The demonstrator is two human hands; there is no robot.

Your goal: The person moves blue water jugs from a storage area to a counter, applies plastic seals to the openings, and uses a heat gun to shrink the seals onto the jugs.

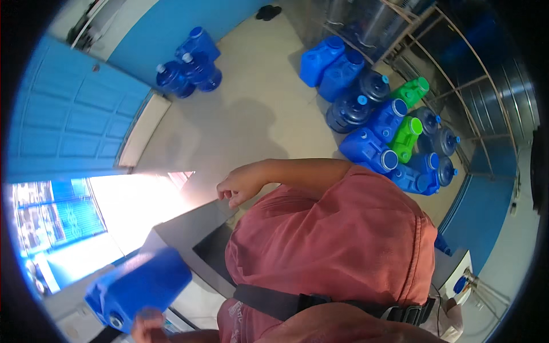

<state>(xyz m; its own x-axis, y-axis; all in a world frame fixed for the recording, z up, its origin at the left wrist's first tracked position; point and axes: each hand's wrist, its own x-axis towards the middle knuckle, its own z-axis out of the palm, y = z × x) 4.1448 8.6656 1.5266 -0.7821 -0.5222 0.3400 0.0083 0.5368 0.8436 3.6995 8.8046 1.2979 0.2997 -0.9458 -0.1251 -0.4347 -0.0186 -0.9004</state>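
Observation:
My right hand [242, 183] hangs over the corner of a grey counter [182, 233], fingers loosely curled around nothing. At the lower left, my left hand [148, 326] overlaps the edge of a blue plastic water jug [139, 285]. Both the hand and the jug are somewhat blurred. The jug is tilted, with a small round fitting [116, 320] facing the near side. Whether my fingers close on the jug or only touch it, I cannot tell. My pink shirt [334, 240] and a black strap [270, 302] across it fill the middle.
Several blue jugs [369, 152], green jugs [405, 139] and round water bottles [349, 113] crowd the floor beside a metal rack [463, 88]. More bottles [201, 70] stand against the blue wall. A blue panelled door [70, 113] stands next to a bright doorway [137, 201].

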